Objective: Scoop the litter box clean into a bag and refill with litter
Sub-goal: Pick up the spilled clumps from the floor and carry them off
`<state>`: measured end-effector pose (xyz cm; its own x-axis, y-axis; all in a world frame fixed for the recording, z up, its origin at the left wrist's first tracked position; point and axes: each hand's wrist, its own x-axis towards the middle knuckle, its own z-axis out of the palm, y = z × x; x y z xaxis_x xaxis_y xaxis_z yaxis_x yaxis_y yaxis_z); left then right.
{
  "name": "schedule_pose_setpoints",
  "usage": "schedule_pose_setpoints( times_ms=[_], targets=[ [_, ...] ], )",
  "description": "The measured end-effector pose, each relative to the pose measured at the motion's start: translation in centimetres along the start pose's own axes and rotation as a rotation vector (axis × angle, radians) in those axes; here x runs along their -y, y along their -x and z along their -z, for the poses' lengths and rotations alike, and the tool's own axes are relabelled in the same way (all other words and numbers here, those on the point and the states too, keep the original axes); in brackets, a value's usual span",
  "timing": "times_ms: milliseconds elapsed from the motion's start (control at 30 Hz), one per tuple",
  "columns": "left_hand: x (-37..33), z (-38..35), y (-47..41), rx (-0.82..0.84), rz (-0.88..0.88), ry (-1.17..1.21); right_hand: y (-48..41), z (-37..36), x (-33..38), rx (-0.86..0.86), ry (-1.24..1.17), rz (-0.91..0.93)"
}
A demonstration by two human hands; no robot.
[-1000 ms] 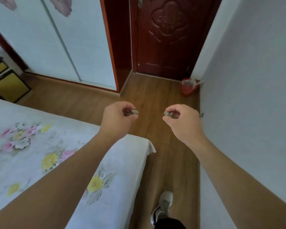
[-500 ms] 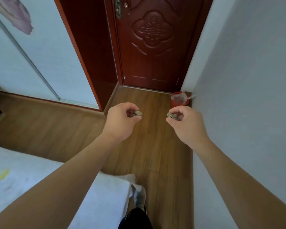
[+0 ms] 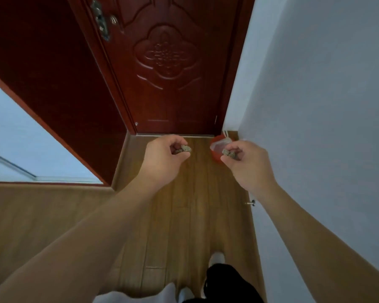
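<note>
Two grips clamped | left hand (image 3: 162, 162) pinches left clump (image 3: 185, 148); right hand (image 3: 247, 166) pinches right clump (image 3: 228, 153)

A home, carved dark-red wooden door (image 3: 164, 68), wood-plank floor (image 3: 184, 215), pale walls (image 3: 315, 84), sliding wardrobe panel (image 3: 20, 138)

Soft, even light is filling the room; from where, I cannot tell. The white wall (image 3: 315, 84) is looking grey-blue; the dark door (image 3: 166, 62) is giving a weak shine on its carving. The wide lens is bending lines at the edges and stretching my forearms (image 3: 85, 248). The left lump (image 3: 185, 148) in my left hand (image 3: 162, 160) and the right lump (image 3: 228, 153) in my right hand (image 3: 247, 167) are looking slightly blurred.
</note>
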<state>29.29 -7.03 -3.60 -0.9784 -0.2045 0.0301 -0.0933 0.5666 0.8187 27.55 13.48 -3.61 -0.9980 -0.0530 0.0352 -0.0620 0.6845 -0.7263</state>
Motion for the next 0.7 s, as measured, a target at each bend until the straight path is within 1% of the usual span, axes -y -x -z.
schedule_pose_setpoints(
  times_ms=[267, 367, 533, 700],
  targets=[
    [-0.2, -6.5, -18.5, 0.046, -0.063, -0.057, -18.1, -1.0, -5.4, -0.032, -0.108, -0.063],
    [-1.1, -9.0, -25.0, 0.086, -0.081, -0.066, -24.2, -0.5, -7.0, -0.051, -0.138, -0.107],
    [-1.7, -12.7, -34.8, 0.146, -0.129, -0.078, -32.9, 0.5, -8.9, -0.083, -0.131, -0.195],
    [-1.3, -17.1, -43.8, 0.254, -0.186, -0.064, -40.0, 0.0, -11.8, -0.127, -0.086, -0.295]
  ],
)
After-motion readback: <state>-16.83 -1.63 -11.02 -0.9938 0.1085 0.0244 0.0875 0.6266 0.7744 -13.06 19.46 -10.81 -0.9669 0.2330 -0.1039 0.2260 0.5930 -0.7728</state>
